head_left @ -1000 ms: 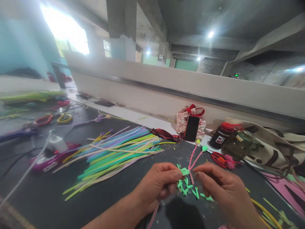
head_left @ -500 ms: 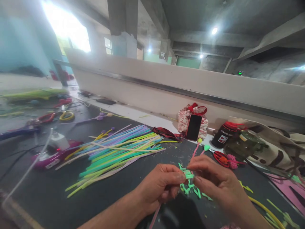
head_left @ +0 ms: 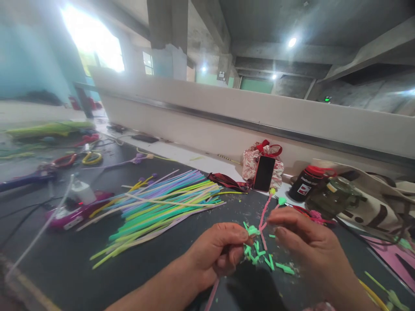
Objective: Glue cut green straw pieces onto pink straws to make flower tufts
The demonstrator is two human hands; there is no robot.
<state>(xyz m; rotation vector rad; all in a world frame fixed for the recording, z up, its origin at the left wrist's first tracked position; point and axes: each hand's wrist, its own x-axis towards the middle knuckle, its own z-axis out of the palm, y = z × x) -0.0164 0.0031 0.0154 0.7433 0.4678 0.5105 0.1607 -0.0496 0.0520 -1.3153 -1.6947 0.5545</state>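
My left hand [head_left: 217, 248] is closed in a pinch, with a small green pipe-cleaner flower [head_left: 253, 231] at its fingertips. A pink pipe-cleaner stem [head_left: 212, 295] hangs below that hand. My right hand [head_left: 306, 246] is a little to the right, thumb and fingers apart and nothing seen between them. Beneath and between the hands lie several short green cut pieces [head_left: 256, 255]. Just behind them on the dark table rests a forked pink stem [head_left: 265, 211] with a yellow tip. Another green bud [head_left: 282, 201] lies near it.
Many coloured pipe cleaners [head_left: 162, 207] are spread at left, near a purple power strip [head_left: 81, 211]. Along the back stand a phone [head_left: 264, 173], a patterned pouch [head_left: 249, 162], a black bottle [head_left: 306, 183] and a green jug [head_left: 333, 198]. Red-handled scissors [head_left: 301, 210] lie partly behind my right hand.
My right hand has drawn away to the right from the green flower, uncovering it and the pink stem behind. My left hand keeps its pinch in nearly the same place.
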